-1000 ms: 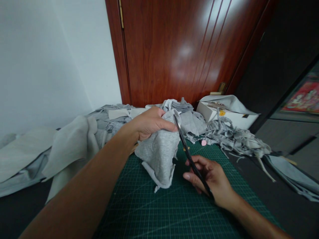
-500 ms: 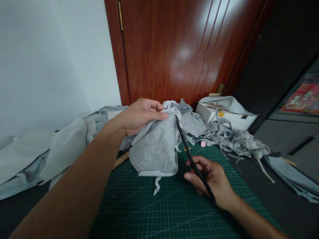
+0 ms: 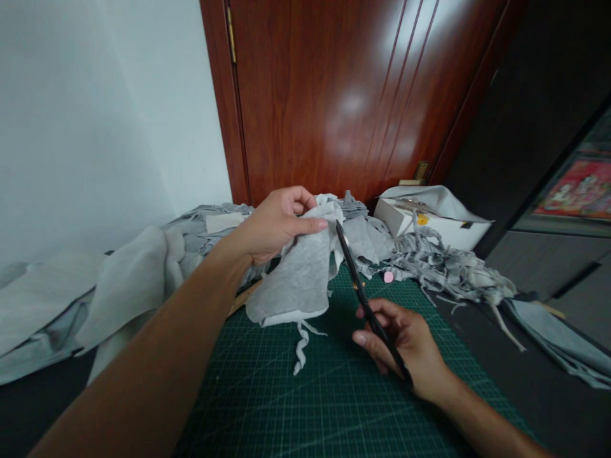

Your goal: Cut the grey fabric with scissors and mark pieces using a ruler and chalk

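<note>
My left hand (image 3: 277, 222) pinches the top edge of a grey fabric piece (image 3: 298, 283) and holds it up over the green cutting mat (image 3: 334, 394). A thin cut strip (image 3: 301, 346) dangles from its lower edge onto the mat. My right hand (image 3: 405, 346) grips black scissors (image 3: 363, 299), whose blades point up and away along the right edge of the fabric, tips close to my left thumb.
Heaps of grey fabric (image 3: 128, 280) lie left and behind the mat. A tangle of grey strips (image 3: 443, 267) and a white box (image 3: 434, 219) sit at the back right. A small pink object (image 3: 389, 277) rests on the mat. A brown wooden door (image 3: 353, 95) stands behind.
My left hand has lifted and turned the fabric, which now hangs flatter and higher, and a thin strip has come to hang down from its lower edge. The scissors hand has barely moved.
</note>
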`<state>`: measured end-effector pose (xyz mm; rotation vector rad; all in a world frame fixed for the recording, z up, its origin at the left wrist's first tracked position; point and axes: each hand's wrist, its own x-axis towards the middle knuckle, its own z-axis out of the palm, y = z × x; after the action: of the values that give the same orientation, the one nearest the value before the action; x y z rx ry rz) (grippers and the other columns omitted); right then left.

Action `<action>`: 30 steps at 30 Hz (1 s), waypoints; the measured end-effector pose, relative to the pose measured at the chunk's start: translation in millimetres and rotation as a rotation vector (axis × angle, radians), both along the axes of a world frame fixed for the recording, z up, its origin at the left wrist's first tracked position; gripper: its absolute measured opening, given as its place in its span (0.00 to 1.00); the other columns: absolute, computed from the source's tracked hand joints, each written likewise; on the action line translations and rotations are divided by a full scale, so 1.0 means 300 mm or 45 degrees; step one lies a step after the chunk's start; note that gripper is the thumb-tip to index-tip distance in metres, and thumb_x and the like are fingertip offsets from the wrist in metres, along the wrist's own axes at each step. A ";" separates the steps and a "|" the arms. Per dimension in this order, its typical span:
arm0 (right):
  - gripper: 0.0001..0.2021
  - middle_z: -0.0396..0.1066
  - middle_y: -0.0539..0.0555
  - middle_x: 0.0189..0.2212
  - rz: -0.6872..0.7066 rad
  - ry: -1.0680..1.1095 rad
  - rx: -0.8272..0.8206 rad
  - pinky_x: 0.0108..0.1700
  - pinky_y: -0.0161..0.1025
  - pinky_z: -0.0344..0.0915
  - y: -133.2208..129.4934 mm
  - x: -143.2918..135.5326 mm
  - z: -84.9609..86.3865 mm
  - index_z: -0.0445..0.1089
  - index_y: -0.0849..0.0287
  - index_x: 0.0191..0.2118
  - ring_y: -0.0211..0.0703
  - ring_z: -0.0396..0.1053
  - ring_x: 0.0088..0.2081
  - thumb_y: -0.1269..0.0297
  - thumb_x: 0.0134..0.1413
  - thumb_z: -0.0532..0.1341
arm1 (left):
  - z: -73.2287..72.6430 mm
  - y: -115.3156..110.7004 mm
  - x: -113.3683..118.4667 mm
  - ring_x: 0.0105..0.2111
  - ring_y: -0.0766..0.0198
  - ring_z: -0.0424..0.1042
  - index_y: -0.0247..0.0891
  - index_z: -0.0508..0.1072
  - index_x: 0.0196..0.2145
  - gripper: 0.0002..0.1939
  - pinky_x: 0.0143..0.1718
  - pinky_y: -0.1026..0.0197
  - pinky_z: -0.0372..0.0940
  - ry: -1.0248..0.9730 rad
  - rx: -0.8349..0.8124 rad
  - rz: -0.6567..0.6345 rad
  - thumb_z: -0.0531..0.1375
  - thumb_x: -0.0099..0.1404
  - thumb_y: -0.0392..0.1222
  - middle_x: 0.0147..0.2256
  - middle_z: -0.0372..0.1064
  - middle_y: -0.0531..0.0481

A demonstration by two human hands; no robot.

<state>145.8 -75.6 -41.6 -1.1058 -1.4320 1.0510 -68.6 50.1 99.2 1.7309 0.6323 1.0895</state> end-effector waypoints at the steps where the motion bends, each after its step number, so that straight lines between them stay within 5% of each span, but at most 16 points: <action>1: 0.22 0.63 0.40 0.17 0.000 -0.008 0.001 0.16 0.29 0.54 -0.001 0.000 0.002 0.69 0.57 0.40 0.31 0.57 0.14 0.54 0.46 0.78 | 0.003 0.000 -0.002 0.28 0.69 0.71 0.36 0.71 0.34 0.15 0.30 0.67 0.64 -0.012 -0.010 -0.001 0.73 0.52 0.33 0.29 0.73 0.53; 6: 0.20 0.62 0.40 0.16 0.011 -0.032 0.032 0.17 0.29 0.54 -0.002 -0.001 0.009 0.69 0.56 0.39 0.31 0.57 0.14 0.53 0.49 0.76 | 0.016 -0.002 -0.020 0.28 0.69 0.70 0.34 0.79 0.32 0.07 0.31 0.67 0.63 0.046 -0.014 -0.099 0.71 0.59 0.38 0.29 0.74 0.51; 12: 0.21 0.63 0.40 0.16 0.024 0.009 0.021 0.17 0.29 0.53 -0.002 -0.002 0.007 0.70 0.57 0.40 0.31 0.57 0.14 0.54 0.48 0.78 | 0.002 0.006 -0.003 0.36 0.62 0.78 0.34 0.81 0.34 0.07 0.43 0.60 0.71 -0.068 -0.159 -0.158 0.66 0.66 0.41 0.33 0.79 0.47; 15: 0.22 0.63 0.40 0.16 0.017 0.021 0.009 0.17 0.29 0.53 -0.004 -0.003 0.006 0.69 0.57 0.40 0.31 0.57 0.14 0.54 0.47 0.78 | -0.010 0.002 0.021 0.32 0.64 0.78 0.33 0.80 0.34 0.08 0.39 0.61 0.72 -0.179 -0.194 -0.137 0.66 0.67 0.41 0.32 0.79 0.48; 18: 0.22 0.63 0.40 0.16 0.016 0.025 0.004 0.17 0.28 0.53 -0.006 -0.005 0.008 0.69 0.57 0.39 0.30 0.57 0.14 0.54 0.47 0.78 | -0.018 -0.006 0.035 0.29 0.65 0.76 0.33 0.79 0.34 0.06 0.34 0.63 0.71 -0.170 -0.179 -0.146 0.70 0.60 0.37 0.31 0.78 0.49; 22: 0.22 0.64 0.41 0.17 0.024 0.021 -0.005 0.17 0.28 0.53 -0.007 -0.004 0.011 0.69 0.57 0.39 0.30 0.57 0.15 0.54 0.46 0.78 | -0.018 -0.011 0.041 0.30 0.63 0.77 0.35 0.77 0.38 0.17 0.36 0.59 0.73 -0.187 -0.177 -0.097 0.73 0.50 0.30 0.32 0.77 0.51; 30: 0.22 0.63 0.40 0.16 0.027 0.023 0.001 0.17 0.29 0.54 -0.003 -0.001 0.004 0.69 0.57 0.39 0.31 0.57 0.15 0.54 0.46 0.78 | -0.007 -0.027 0.056 0.30 0.64 0.76 0.34 0.75 0.38 0.20 0.38 0.58 0.73 -0.258 -0.241 -0.048 0.73 0.47 0.27 0.33 0.77 0.52</action>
<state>145.6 -76.4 -40.3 -1.0800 -1.4325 1.0732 -51.9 41.9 97.1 1.4443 0.5548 1.1240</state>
